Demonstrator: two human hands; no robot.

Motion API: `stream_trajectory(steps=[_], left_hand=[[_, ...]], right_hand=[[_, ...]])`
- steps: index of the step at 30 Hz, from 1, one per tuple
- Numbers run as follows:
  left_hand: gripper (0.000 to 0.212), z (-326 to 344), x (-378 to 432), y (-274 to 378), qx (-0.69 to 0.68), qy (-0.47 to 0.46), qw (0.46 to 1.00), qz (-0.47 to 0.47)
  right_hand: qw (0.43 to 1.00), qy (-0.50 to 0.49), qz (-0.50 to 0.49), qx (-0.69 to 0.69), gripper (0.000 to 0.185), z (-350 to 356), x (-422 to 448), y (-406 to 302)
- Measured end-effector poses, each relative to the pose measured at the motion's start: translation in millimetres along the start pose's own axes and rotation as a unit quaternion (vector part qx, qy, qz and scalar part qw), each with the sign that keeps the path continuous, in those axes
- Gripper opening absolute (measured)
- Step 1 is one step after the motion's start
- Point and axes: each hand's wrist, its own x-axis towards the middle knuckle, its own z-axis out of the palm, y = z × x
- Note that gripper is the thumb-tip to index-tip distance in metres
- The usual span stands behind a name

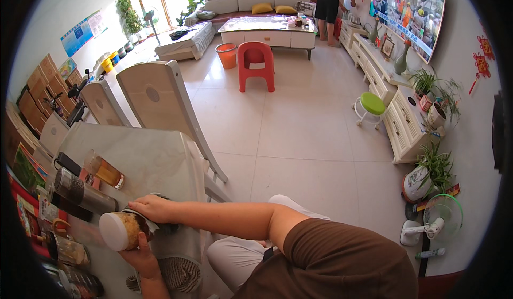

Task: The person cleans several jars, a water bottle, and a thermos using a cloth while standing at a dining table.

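Observation:
My left hand point(142, 257) supports a jar point(130, 228) from below, over the near part of the marble-look table. The jar is tilted, with its white lid point(113, 231) facing left and pale yellow-brown contents showing through the clear wall. At the jar's other end, my right hand point(154, 208) presses a grey cloth point(149, 220) against it. Part of the jar's base is hidden by that hand and the cloth. Beneath my left wrist, a striped dark-and-beige fabric piece point(180, 274) lies on the table.
A metal-and-glass tumbler point(86, 190), a glass of amber liquid point(105, 170) and a glass mug point(68, 251) crowd the table's left side. High-backed chairs point(150, 94) flank the table point(160, 150). Beyond are a red plastic stool point(256, 64) and a person point(330, 6) near the television.

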Motion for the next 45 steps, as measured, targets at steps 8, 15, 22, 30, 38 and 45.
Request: stream_trajectory(steps=[8, 15, 22, 30, 38, 45], left_hand=[[0.059, -2, 2, -10, 0.050, 0.048, 0.996, 0.054], [0.056, -6, 4, -10, 0.080, 0.060, 0.993, 0.058], [0.056, -10, 7, -11, 0.113, 0.094, 0.987, 0.072], [0.059, -12, 5, -6, 0.071, 0.076, 0.994, -0.020], [0.058, 1, 3, -1, 0.048, 0.044, 0.997, 0.034], [0.058, -6, 8, -6, 0.109, 0.090, 0.989, 0.043]], right_hand=[[0.998, -0.018, 0.059, 0.010, 0.049, -2, 1, -3], [0.998, 0.005, 0.056, -0.012, 0.046, 2, 2, -1], [0.992, 0.054, -0.011, -0.110, 0.041, 4, 0, -1], [0.993, -0.016, 0.037, 0.110, 0.046, 3, -1, 0], [0.957, -0.077, 0.191, 0.203, 0.064, -1, -10, -20], [0.990, -0.079, 0.103, 0.061, 0.054, 4, -3, -4]])
